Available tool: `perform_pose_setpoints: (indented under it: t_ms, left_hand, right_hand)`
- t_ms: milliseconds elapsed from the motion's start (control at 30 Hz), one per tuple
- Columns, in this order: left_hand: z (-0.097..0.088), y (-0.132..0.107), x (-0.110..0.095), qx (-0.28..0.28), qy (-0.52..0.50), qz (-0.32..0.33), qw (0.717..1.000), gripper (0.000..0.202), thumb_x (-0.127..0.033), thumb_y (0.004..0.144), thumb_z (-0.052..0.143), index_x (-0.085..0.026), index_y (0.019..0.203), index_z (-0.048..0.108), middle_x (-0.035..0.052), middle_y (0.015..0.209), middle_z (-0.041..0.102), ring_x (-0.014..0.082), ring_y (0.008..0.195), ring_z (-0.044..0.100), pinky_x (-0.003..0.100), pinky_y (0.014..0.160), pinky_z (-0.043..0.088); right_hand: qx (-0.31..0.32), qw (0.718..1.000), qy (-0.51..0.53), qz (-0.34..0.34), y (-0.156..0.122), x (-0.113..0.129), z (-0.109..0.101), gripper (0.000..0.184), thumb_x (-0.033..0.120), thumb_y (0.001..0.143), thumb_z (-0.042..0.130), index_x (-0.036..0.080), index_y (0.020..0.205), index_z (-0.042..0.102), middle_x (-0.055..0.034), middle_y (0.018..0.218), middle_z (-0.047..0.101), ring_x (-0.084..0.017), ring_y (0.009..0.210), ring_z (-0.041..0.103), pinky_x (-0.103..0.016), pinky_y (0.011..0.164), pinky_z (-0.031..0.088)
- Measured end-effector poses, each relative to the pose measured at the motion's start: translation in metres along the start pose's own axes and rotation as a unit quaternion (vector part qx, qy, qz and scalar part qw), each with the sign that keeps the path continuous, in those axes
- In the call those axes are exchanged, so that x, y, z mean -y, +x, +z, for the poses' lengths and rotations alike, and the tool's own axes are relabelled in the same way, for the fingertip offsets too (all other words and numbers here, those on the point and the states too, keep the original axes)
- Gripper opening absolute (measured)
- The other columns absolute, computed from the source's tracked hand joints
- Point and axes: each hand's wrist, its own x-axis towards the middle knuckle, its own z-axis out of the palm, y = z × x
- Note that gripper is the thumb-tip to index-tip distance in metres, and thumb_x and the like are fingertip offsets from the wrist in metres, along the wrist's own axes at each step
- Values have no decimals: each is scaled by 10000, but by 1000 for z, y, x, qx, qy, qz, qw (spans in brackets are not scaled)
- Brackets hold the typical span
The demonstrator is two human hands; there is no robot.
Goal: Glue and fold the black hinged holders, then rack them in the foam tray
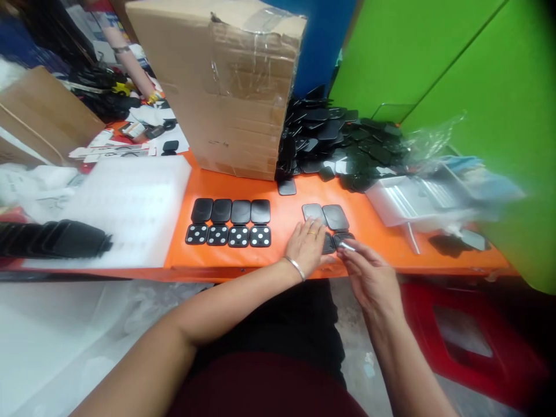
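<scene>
On the orange table [243,260] lies a row of several open black compact cases [229,222], lids up, their lower halves dotted white. To the right lie two more open cases [326,216]. My left hand [307,246] rests flat on the left one of these, fingers spread. My right hand [369,275] pinches a small shiny piece [346,245] at the lower half of the right case.
A large cardboard box [226,81] stands at the back. A heap of black cases [343,145] lies behind the right side. A white foam tray [125,208] and a stack of black parts [52,238] sit left. Another person's arm [125,58] shows far left.
</scene>
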Motion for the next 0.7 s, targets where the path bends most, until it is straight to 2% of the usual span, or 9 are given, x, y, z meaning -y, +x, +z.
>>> perform_pose_setpoints:
  t_ms: [133, 233, 333, 433, 533, 700]
  left_hand:
    - [6, 0, 9, 15, 4, -36, 999, 671, -498, 873, 536, -81, 1378, 395, 167, 1473, 362, 304, 1391, 267, 465, 1141, 229]
    - [-5, -12, 28, 18, -12, -40, 999, 671, -470, 825, 617, -88, 1346, 436, 194, 1460, 359, 338, 1393, 243, 478, 1137, 225]
    - [-18, -27, 49, 18, -43, -29, 998, 656, -432, 745, 718, -141, 1291, 502, 194, 1419, 386, 351, 1361, 293, 486, 1108, 268]
    - [-28, -37, 64, -4, -75, 1, 997, 616, -421, 706, 753, -183, 1234, 545, 137, 1289, 495, 300, 1266, 412, 477, 1095, 280]
    - [-31, -40, 70, -19, -95, 12, 995, 523, -414, 709, 752, -190, 1153, 593, 78, 1150, 563, 248, 1149, 487, 433, 1087, 285]
    - [-30, -38, 75, -2, -103, 19, 995, 539, -413, 698, 760, -201, 1168, 603, 80, 1170, 547, 244, 1124, 477, 381, 1016, 358]
  right_hand:
    - [23, 998, -53, -18, -5, -1, 4, 333, 237, 535, 853, 173, 842, 740, -41, 786, 708, -164, 746, 662, -326, 799, 546]
    - [51, 993, -102, -21, -8, -3, 6, 349, 276, 583, 833, 179, 898, 717, -40, 804, 705, -162, 713, 656, -345, 776, 549]
    - [84, 980, -179, -38, -8, -6, 9, 317, 332, 645, 797, 175, 896, 686, -38, 779, 692, -168, 684, 651, -344, 734, 549]
    - [134, 949, -280, -64, -6, -12, 13, 288, 410, 718, 729, 158, 848, 676, -57, 757, 684, -190, 701, 642, -344, 711, 536]
    - [170, 916, -347, -111, -4, -20, 18, 298, 448, 766, 668, 158, 836, 669, -68, 782, 682, -194, 714, 621, -331, 699, 512]
    - [206, 858, -435, -178, 1, -29, 27, 218, 380, 829, 596, 168, 840, 641, -49, 746, 644, -169, 659, 573, -281, 626, 459]
